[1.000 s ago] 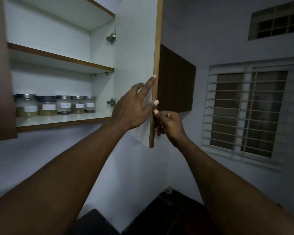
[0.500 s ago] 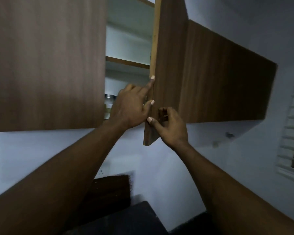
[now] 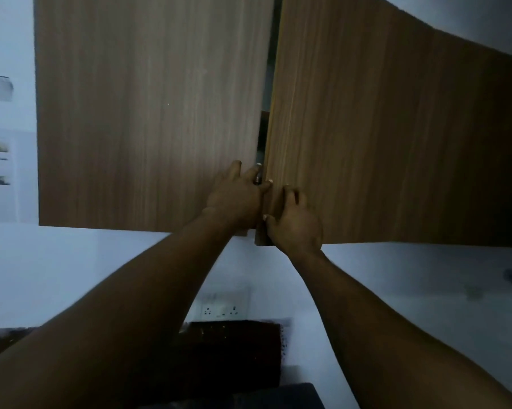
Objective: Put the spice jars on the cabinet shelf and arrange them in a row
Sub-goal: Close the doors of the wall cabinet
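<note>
The right brown wood-grain cabinet door (image 3: pixel 396 128) has swung from wide open to almost closed against the left brown wood-grain cabinet door (image 3: pixel 148 113), leaving a dark slit. We judge only the closing remains. Our left hand (image 3: pixel 237 199) lies spread, fingers straight, beside the slit. Our right hand (image 3: pixel 296 225) pinches the right door's free edge. The spice jars, a second ago a labelled, metal-lidded row on the lowest shelf, are now hidden behind the doors.

The wall cabinet (image 3: pixel 274 84) has its left door (image 3: pixel 148 113) closed and its right door (image 3: pixel 396 137) barely ajar, hiding the shelf inside.
</note>
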{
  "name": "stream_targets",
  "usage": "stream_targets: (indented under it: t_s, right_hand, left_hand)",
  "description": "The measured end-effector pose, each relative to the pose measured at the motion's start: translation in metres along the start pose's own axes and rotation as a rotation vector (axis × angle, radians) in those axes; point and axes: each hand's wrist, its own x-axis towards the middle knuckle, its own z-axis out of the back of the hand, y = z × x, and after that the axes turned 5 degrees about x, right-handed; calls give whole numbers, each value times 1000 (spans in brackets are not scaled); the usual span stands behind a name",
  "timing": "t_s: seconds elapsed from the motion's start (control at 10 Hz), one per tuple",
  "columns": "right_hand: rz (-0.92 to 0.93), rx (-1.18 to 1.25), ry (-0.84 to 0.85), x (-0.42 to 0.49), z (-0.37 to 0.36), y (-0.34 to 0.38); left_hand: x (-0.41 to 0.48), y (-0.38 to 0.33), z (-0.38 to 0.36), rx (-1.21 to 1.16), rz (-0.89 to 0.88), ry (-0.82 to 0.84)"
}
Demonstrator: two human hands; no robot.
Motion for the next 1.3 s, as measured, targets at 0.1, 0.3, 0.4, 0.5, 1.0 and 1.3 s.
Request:
stream_targets:
  t_s: [0.1,0.3,0.4,0.5,1.0,1.3]
  right_hand:
    - [57,12,122,17,-19,-7]
    - [115,-143,141,27,-48,-14]
    - [130,-161,111,24,-61,-17]
    - [128,-154,80,26,-67,-21]
    - [174,-60,213,26,-44,-41]
    - [198,241,442,37,-11,-49]
  left_hand:
    - [9,5,-18,67,47,112]
    - [16,1,-59,92,109,162]
    - [19,-1,-80,103,122,86]
    - [21,1,-90,115,116,53]
    - [-1,-11,-75,78,169,290]
    - [-36,-19,-59,-40,282,429]
